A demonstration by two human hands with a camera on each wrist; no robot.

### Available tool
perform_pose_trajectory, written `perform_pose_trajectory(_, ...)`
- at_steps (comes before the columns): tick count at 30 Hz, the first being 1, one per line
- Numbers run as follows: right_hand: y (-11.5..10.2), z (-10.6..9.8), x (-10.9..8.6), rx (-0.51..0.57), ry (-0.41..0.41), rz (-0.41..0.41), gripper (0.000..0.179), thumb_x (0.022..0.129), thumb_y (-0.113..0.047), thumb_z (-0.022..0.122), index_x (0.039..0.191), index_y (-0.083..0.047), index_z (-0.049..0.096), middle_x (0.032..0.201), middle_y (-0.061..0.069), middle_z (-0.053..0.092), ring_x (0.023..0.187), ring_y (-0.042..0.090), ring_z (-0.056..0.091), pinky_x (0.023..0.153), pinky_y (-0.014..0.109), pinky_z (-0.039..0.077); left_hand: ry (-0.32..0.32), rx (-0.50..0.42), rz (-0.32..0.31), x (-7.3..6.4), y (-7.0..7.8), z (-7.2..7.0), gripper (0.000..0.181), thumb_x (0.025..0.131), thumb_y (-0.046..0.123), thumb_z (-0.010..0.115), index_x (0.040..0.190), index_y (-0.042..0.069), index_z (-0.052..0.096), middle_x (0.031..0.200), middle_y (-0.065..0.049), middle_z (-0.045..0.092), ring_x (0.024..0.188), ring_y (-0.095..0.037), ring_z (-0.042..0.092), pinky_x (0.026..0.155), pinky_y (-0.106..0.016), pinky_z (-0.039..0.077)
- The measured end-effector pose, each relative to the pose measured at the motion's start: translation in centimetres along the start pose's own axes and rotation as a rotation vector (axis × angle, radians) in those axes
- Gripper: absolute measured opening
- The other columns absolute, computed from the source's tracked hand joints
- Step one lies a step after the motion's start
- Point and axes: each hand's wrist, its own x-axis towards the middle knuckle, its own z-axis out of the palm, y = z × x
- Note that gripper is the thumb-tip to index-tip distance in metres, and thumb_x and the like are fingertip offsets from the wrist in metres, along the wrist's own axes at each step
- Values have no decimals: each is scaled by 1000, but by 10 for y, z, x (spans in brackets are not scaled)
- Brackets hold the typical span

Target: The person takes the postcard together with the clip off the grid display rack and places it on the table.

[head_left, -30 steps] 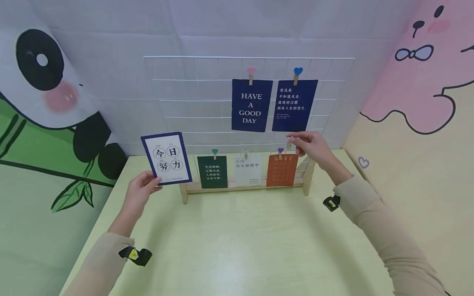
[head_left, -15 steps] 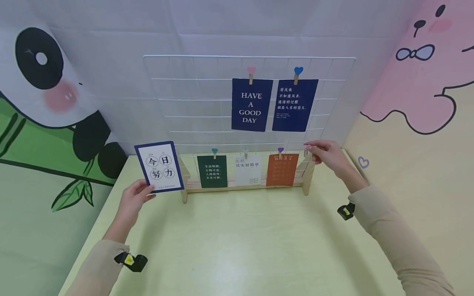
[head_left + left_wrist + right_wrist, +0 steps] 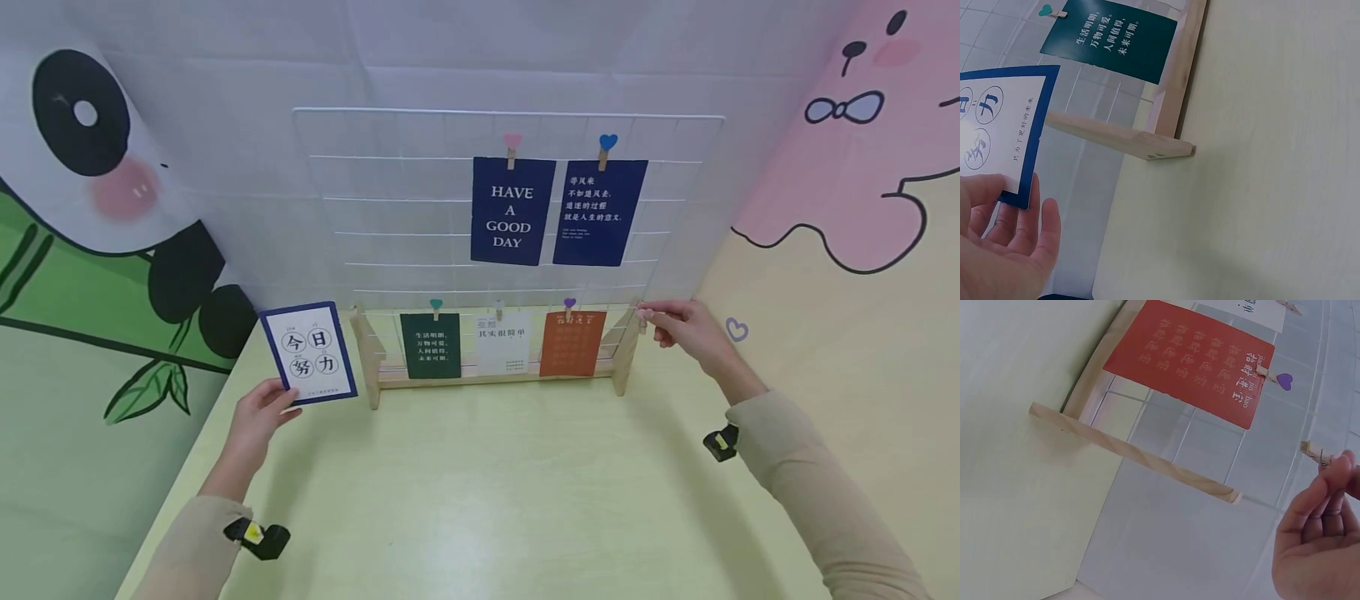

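Observation:
My left hand (image 3: 257,421) pinches the lower left corner of a white card (image 3: 309,352) with a blue border and circled characters, left of the rack. The thumb lies on the card's front in the left wrist view. At the rack's right end my right hand (image 3: 686,325) pinches a small wooden clothespin (image 3: 1315,452) between thumb and fingertips. A white wire grid rack (image 3: 405,200) in a wooden stand (image 3: 624,367) carries several clipped cards. A green card (image 3: 431,346), a white card (image 3: 502,346) and an orange-red card (image 3: 572,343) hang along its lower part.
Higher on the grid hang two navy cards: a HAVE A GOOD DAY card (image 3: 513,212) and a card with white characters (image 3: 600,212). The pale table (image 3: 480,483) spreads in front. Walls with a panda drawing (image 3: 82,167) and a pink cartoon figure (image 3: 847,183) flank it.
My left hand has moved left and down with the blue-bordered card. The right hand has shifted right and slightly down with the clothespin, away from the orange-red card.

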Motion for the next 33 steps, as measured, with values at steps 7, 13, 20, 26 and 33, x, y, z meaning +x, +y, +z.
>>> perform_pose_trajectory(7, 14, -8, -7, -5, -21, 79, 39, 91, -19, 50, 116, 11, 47, 71, 3, 52, 59, 7, 48, 56, 18, 46, 51, -22, -29, 42, -85, -29, 47, 81, 37, 60, 118, 10, 51, 111, -8, 53, 92, -16, 56, 71, -27, 50)
perform_pose_trajectory(13, 28, -14, -12, -14, -61, 123, 38, 92, -18, 48, 116, 12, 46, 72, 6, 52, 60, 8, 49, 59, 21, 47, 100, -30, -33, 50, -120, -41, 51, 81, 37, 60, 117, 4, 47, 105, -12, 53, 83, -13, 59, 67, -26, 51)
perform_pose_trajectory(20, 49, -19, -18, -43, -78, 134, 38, 91, -18, 50, 113, 13, 48, 69, 5, 54, 58, 9, 50, 57, 22, 48, 112, 33, -92, 37, -123, -50, 51, 85, 36, 56, 119, 0, 43, 98, -7, 53, 75, -6, 58, 65, -24, 51)
perform_pose_trajectory(26, 67, -24, -23, -65, -82, 143, 38, 91, -16, 50, 112, 16, 47, 68, 6, 54, 57, 9, 51, 55, 22, 48, 103, 81, -150, 25, -123, -56, 52, 88, 33, 52, 124, -3, 39, 103, -13, 52, 76, -7, 57, 68, -28, 51)
perform_pose_trajectory(33, 89, -32, -29, -90, -95, 201, 40, 92, -16, 49, 114, 17, 45, 69, 5, 55, 58, 9, 51, 55, 22, 47, 87, 115, -217, 15, -124, -62, 51, 90, 27, 50, 126, -7, 35, 107, -20, 49, 73, -6, 56, 69, -31, 51)
